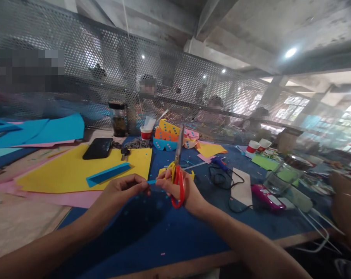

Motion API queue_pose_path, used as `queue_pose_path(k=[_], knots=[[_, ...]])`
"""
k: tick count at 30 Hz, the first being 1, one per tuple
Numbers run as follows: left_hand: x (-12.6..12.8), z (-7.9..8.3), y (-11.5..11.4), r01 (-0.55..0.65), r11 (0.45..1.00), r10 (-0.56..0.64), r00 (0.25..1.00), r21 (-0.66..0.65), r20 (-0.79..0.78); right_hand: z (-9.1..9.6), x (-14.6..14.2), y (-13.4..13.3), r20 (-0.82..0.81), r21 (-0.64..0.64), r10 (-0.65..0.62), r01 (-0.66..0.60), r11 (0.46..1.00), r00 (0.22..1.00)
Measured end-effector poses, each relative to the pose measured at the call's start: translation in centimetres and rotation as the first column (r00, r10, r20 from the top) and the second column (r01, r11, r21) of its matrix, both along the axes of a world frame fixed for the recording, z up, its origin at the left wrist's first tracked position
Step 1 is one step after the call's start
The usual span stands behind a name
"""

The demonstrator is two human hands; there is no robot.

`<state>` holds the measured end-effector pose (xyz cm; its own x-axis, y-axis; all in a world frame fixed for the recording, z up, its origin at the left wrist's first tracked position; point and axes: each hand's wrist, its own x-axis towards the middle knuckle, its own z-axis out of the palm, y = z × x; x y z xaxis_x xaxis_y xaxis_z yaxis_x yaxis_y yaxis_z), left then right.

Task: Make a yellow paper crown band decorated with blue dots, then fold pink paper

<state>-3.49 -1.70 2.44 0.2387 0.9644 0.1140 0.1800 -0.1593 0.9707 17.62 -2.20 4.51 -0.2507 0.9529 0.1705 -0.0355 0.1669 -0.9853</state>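
My left hand (121, 190) pinches one end of a small blue paper strip (151, 181) between thumb and fingers. My right hand (193, 195) pinches the strip's other end while holding scissors (178, 155) with red and yellow handles. The scissor blades point up and away from me, apart from the strip. Left of my hands, a folded blue paper piece (108, 174) lies on a yellow paper sheet (62, 170), with pink paper underneath. Beyond the scissors stand cut paper bands (165, 135) in yellow, orange and blue with small dots.
A black phone (97, 148) and keys (125, 152) rest on the yellow sheet. Behind are a lidded jar (118, 122) and a paper cup (147, 133). To the right lie a corded glue gun (220, 163), a magenta device (267, 197) and a glass jar (286, 174). Mesh closes the back.
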Motion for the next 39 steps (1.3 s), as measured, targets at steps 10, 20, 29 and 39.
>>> queue_pose_path(k=[10, 20, 29, 39], knots=[[0.6, 0.0, -0.3, 0.055, 0.998, -0.055, 0.998, 0.018, -0.021, -1.0, 0.1, -0.2, 0.003, -0.012, 0.001, -0.001, 1.0, 1.0], [0.9, -0.3, -0.4, 0.099, 0.994, -0.097, 0.994, 0.049, -0.044, -1.1, 0.4, -1.2, 0.198, 0.056, 0.033, -0.045, 0.997, 0.98], [0.8, -0.2, -0.5, 0.103, 0.992, -0.094, 0.989, -0.077, 0.113, 0.1, 1.1, -1.5, 0.302, -0.011, 0.026, -0.023, 1.0, 0.953], [0.4, 0.6, -0.3, 0.045, 0.971, 0.069, 0.887, -0.235, 0.457, 1.5, 3.2, -2.5, 0.799, 0.235, -0.128, -0.108, 0.966, 0.588]])
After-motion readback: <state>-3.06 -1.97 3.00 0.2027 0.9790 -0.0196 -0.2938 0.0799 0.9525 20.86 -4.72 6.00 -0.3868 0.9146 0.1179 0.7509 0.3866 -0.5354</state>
